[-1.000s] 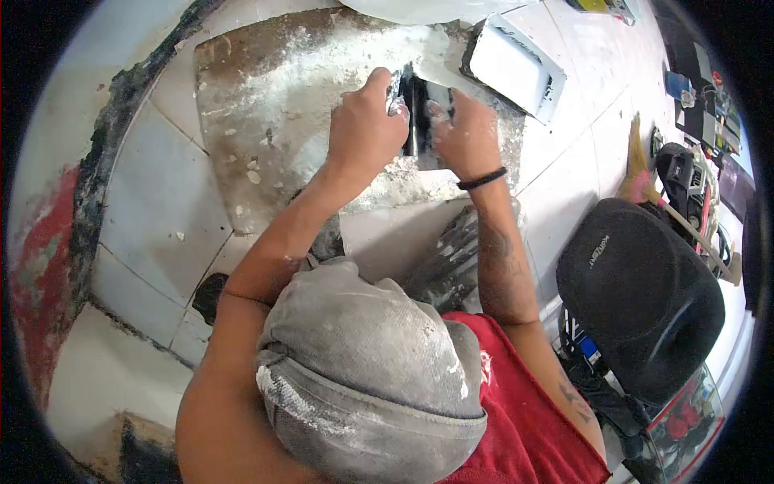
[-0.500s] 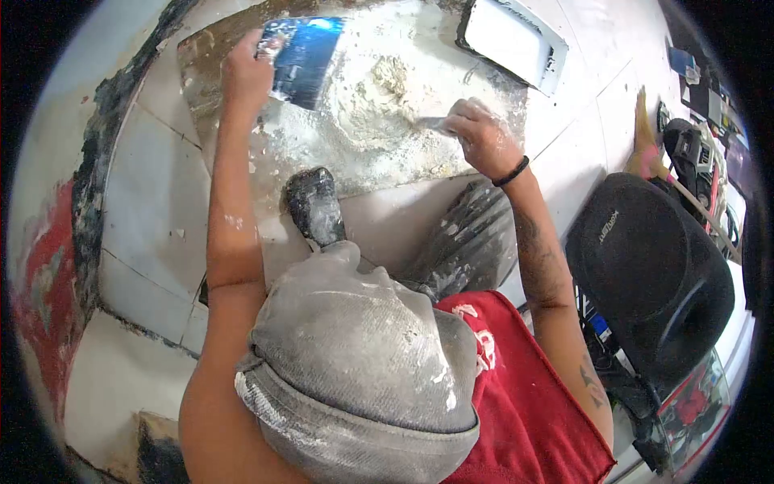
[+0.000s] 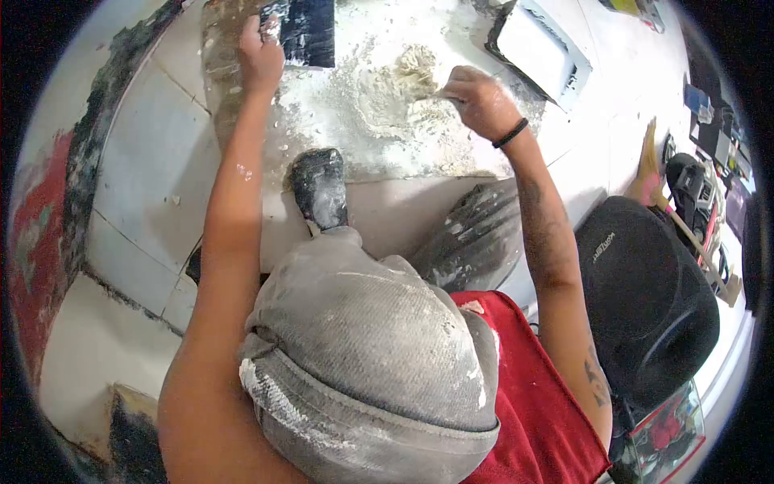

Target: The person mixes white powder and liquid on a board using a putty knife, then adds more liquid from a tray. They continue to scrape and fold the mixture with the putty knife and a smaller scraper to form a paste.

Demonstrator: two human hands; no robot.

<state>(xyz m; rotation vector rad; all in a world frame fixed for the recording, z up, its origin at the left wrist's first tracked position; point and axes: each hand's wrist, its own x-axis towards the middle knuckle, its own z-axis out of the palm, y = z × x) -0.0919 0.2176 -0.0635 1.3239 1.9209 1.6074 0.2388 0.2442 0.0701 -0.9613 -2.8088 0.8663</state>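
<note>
My left hand (image 3: 262, 58) is closed around a wide, flat plastering trowel (image 3: 310, 34), its dark blade over the left part of a powder-covered board (image 3: 224, 97). Off-white plaster-like paste (image 3: 415, 68) is heaped in the middle of the board, with a wet, smeared ring around it. Just right of the paste, my right hand (image 3: 487, 105) is closed on a small putty knife (image 3: 445, 94). Only a short bit of its blade shows, pointing left at the paste's edge. The handle is hidden in my fingers.
A white rectangular tray (image 3: 538, 48) rests at the board's upper right. My dark, dusty shoe (image 3: 318, 187) stands by the board's near edge. A black speaker (image 3: 645, 298) is on the right, with a broom (image 3: 647, 173) and tools behind it. The left wall (image 3: 52, 242) is patchy.
The trowel has tilted away from the light, turning from shiny blue to dark, and sits higher in view. My right hand has risen slightly with the putty knife. The view has shifted a little.
</note>
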